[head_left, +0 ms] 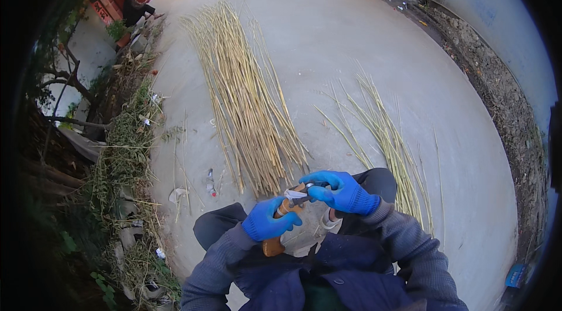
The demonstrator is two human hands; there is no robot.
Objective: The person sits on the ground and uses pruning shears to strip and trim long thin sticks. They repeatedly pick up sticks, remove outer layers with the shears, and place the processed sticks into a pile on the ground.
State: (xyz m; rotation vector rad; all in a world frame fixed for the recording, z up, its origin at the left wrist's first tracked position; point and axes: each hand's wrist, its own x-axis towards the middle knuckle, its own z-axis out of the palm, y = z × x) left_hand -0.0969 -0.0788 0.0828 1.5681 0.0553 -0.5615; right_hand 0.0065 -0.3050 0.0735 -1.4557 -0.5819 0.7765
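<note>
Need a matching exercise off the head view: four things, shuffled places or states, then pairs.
Column one:
1. broad stalk bundle
2. sparse stalk bunch
3. wooden-handled tool
4. potted plant

Column two:
A. right of the picture's centre, greenish
B. in the upper left of the view
C. left of the picture's centre, mostly tan, on the pavement
D. held in the blue-gloved left grip

Pairs: 1-C, 2-A, 3-D, 4-B

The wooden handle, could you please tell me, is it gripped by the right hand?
No, the gloved left hand is wrapped around the wooden handle.
</note>
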